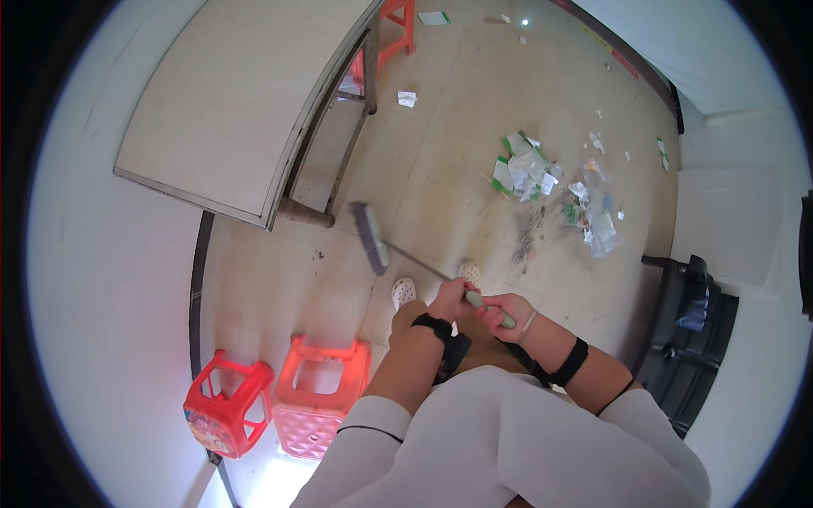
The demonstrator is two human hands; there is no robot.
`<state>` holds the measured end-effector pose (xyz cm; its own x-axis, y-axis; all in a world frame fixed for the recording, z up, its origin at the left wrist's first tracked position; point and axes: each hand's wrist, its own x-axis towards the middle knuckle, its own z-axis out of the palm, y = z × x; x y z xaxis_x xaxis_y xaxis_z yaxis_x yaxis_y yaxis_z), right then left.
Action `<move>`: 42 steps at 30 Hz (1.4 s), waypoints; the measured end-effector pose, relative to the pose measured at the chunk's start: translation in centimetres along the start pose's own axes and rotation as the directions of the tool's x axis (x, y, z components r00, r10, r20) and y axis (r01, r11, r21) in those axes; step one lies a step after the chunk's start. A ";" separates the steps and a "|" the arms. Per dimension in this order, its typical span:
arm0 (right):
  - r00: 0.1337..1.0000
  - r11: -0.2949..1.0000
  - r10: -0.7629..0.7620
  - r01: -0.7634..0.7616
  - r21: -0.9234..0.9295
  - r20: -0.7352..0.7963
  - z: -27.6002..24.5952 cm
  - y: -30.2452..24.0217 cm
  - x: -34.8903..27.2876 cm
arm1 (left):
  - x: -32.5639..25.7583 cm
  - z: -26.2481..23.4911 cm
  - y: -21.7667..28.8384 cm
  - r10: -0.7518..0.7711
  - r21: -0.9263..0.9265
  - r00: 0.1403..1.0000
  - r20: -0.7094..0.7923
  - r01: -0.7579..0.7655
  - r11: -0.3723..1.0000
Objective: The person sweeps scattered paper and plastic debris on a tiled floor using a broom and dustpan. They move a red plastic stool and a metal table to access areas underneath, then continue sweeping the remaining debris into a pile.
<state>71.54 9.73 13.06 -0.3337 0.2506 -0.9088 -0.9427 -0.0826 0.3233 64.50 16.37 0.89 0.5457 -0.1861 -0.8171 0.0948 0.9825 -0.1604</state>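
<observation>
Both of my hands are closed round the green handle of a broom. My left hand grips it lower down, and my right hand holds it near the end. The handle slants away to the left, down to the grey bristle head, slightly blurred, by the table leg. On the floor ahead to the right lies a heap of green and white paper scraps. Clear plastic wrapping and more scraps lie beside it, next to a patch of dark dirt.
A table stands at the left, a red stool beyond it. Two more plastic stools, one red and one pinkish, are near my left. A black bench lines the right wall. Loose paper lies farther off.
</observation>
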 end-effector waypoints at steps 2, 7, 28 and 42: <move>0.996 0.996 -0.090 0.090 0.019 0.012 0.3 -0.7 -1.0 | 0.9 2.6 1.1 -0.057 0.130 0.998 0.013 0.055 0.990; 0.978 0.963 -0.200 0.206 -0.171 0.054 2.5 -1.2 -3.5 | 0.7 6.3 2.3 -0.029 0.187 0.995 0.099 0.010 0.982; 0.964 0.986 0.163 -0.169 0.008 0.211 -2.0 -25.8 0.0 | 16.7 15.9 5.9 0.162 0.191 0.947 -0.278 -0.111 0.975; 0.900 0.900 -0.435 0.435 -0.017 0.005 -2.9 -26.2 -11.7 | 19.1 30.7 0.7 -0.101 0.471 0.993 0.063 0.059 0.880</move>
<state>100.16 6.13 14.42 0.1099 0.2668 -0.9575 -0.9939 0.0188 -0.1089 100.59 13.79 2.19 0.5846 -0.2831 -0.7604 0.5081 0.8584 0.0711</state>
